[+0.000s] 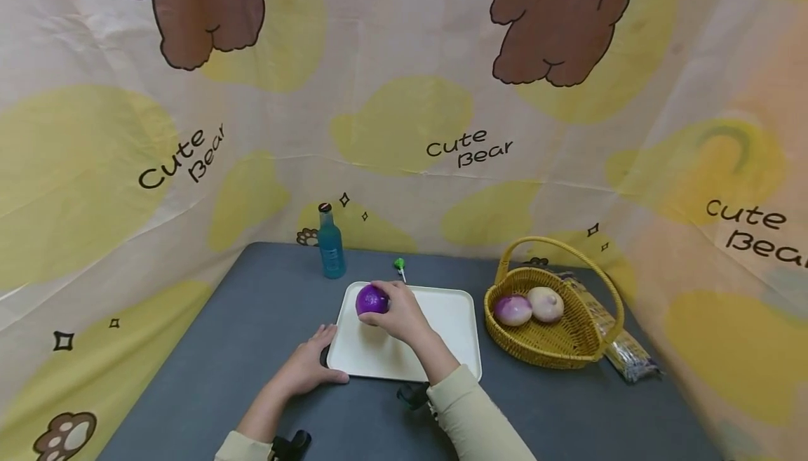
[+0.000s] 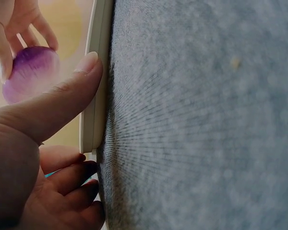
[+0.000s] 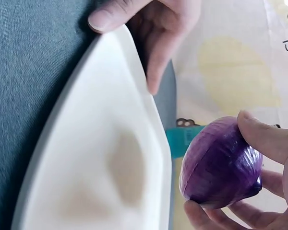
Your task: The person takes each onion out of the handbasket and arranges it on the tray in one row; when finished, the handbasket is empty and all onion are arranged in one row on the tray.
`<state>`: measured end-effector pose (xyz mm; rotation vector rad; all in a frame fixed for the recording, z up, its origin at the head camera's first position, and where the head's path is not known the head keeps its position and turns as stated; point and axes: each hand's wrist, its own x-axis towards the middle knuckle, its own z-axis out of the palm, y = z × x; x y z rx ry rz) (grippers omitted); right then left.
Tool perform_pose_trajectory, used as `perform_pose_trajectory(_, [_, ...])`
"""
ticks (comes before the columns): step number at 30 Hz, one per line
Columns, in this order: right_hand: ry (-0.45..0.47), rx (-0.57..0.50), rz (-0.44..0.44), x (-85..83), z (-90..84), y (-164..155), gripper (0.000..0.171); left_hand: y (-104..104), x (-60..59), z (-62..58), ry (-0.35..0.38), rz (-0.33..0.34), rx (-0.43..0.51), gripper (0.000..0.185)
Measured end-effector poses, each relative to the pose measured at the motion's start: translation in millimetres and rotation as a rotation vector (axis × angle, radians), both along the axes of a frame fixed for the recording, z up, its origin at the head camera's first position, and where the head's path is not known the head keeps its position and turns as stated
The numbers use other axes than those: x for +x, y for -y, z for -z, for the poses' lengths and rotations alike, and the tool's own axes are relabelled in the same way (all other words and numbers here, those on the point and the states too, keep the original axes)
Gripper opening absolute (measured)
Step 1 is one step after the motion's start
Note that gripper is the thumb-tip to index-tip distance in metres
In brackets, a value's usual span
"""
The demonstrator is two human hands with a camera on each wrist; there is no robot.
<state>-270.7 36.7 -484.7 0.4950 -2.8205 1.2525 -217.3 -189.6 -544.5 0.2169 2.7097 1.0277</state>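
My right hand (image 1: 399,313) holds a purple onion (image 3: 222,164) between thumb and fingers, raised above the white tray (image 1: 435,335); shadows fall on the tray's surface. In the left wrist view the same onion (image 2: 33,72) appears beyond the left thumb, paler on its lower side. The left hand (image 1: 309,364) grips the tray's near left corner, its thumb along the front edge and its fingers at the left side. Seen from the right wrist, the left thumb and a finger (image 3: 156,62) lie against the rim of that corner.
A yellow wicker basket (image 1: 536,359) with a tall handle stands right of the tray, holding two purple-and-white onions (image 1: 513,310). Behind it lies a clear-wrapped packet (image 1: 631,357). A blue bottle (image 1: 331,247) and a green lollipop (image 1: 400,264) are behind the tray. Printed cloth hangs behind the table.
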Motion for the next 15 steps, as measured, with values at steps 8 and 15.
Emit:
perform_pose_trajectory(8, [0.016,0.005,0.012,-6.7,14.5,12.0,0.071,0.1,0.2,-0.2,-0.011,0.007,0.006,0.108])
perform_pose_trajectory(15, [0.045,0.058,0.044,-11.5,30.0,15.8,0.071,-1.3,-2.6,-0.5,-0.002,0.007,0.002,0.110])
